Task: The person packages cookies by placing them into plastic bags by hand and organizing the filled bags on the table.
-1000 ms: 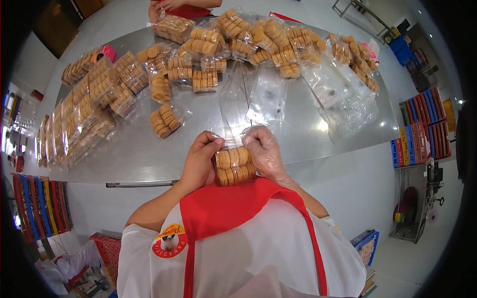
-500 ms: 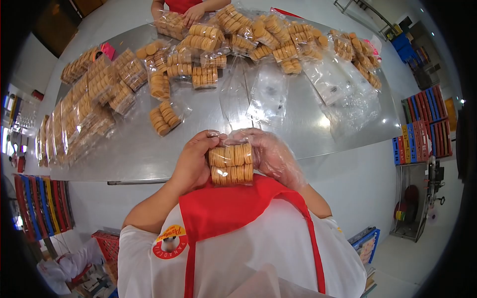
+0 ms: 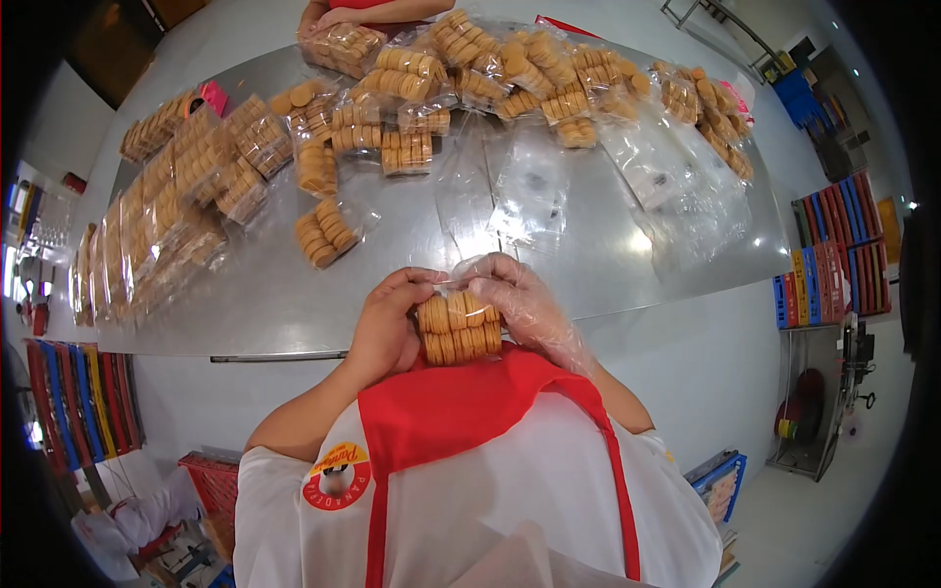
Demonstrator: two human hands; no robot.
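Observation:
Close to my red apron, a clear bag of cookies is held between both hands, its round cookies stacked in two rows. My left hand, bare, pinches the bag's upper left edge. My right hand, in a clear plastic glove, grips the upper right edge of the same bag. The fingertips of both hands meet near the bag's top. Beyond my left hand, a single bag of cookies lies on the metal table. Flat empty clear bags lie past my right hand.
Rows of packed cookie bags cover the table's left side. A heap of filled bags stretches along the far edge, where another person's arm rests. More clear bags lie to the right. Stacked crates stand right of the table.
My right fingers have moved left and curled over the bag's top, closer to my left fingers. The bag has tilted slightly. The other person's hands have drawn back to the left.

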